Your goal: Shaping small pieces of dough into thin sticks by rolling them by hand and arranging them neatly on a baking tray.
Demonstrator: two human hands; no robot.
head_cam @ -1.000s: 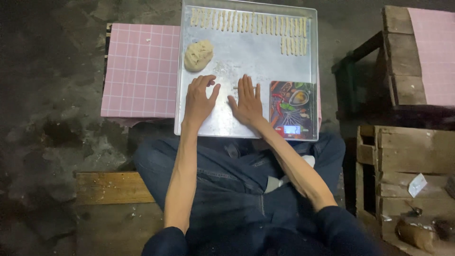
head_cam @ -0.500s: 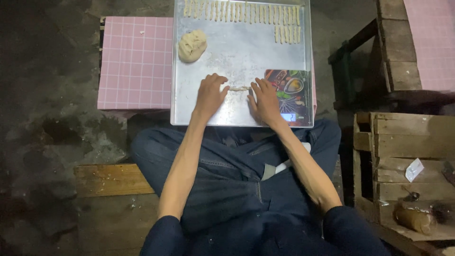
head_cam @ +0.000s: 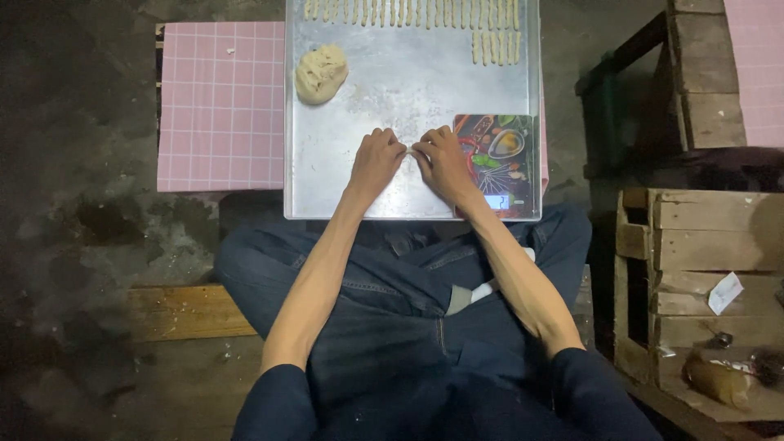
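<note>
Left hand (head_cam: 374, 161) and right hand (head_cam: 443, 161) side by side, fingers curled, pinching a thin dough strip (head_cam: 408, 150) between fingertips over the metal tray (head_cam: 327, 192). Just right of the right hand, a kitchen scale (head_cam: 498, 159). Farther up-left, a dough lump (head_cam: 320, 73). Farthest, rows of dough sticks (head_cam: 412, 11).

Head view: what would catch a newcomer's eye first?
The left hand and right hand meet, fingertips together, at the near middle of the metal tray. A dough lump sits at its far left, a row of dough sticks along the far edge.
</note>
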